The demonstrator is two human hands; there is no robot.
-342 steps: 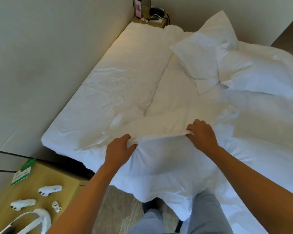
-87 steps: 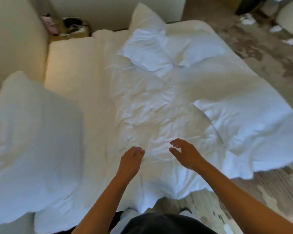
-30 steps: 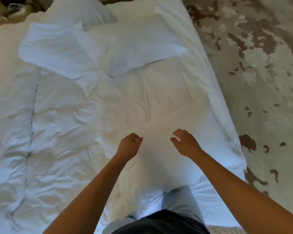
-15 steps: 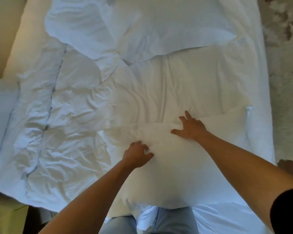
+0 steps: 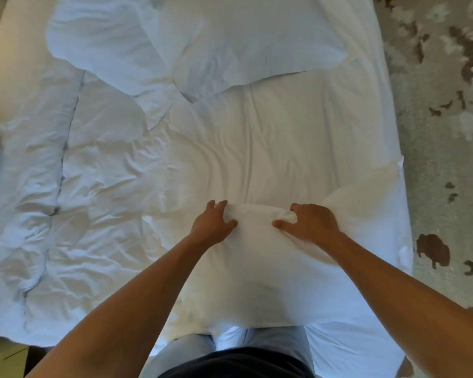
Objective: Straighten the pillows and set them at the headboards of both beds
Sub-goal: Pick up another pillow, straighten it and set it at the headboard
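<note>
The near pillow [image 5: 260,257] lies at the lower centre of the frame, on the bed [image 5: 284,137] close to the person's legs. Both hands have closed on its far edge: half a second ago the right hand lay flat with fingers spread and the left was only reaching the edge, while now the right hand [image 5: 309,222] has its fingers curled into a bunched fold of the case and the left hand [image 5: 212,222] clasps the edge between its fingers and thumb. Judging from that, the grip is made and the pillow is ready to be lifted or dragged. Two more pillows [image 5: 230,42] overlap one another in the upper centre, crooked and not yet straightened. A rumpled duvet [image 5: 66,173] fills the left half, and patterned carpet [image 5: 448,132] runs down the right edge. No headboard is in view, so which end of the bed the pillows should reach cannot be told. White on white blurs the near pillow's outline, and its lower corners are hidden behind the forearms.
</note>
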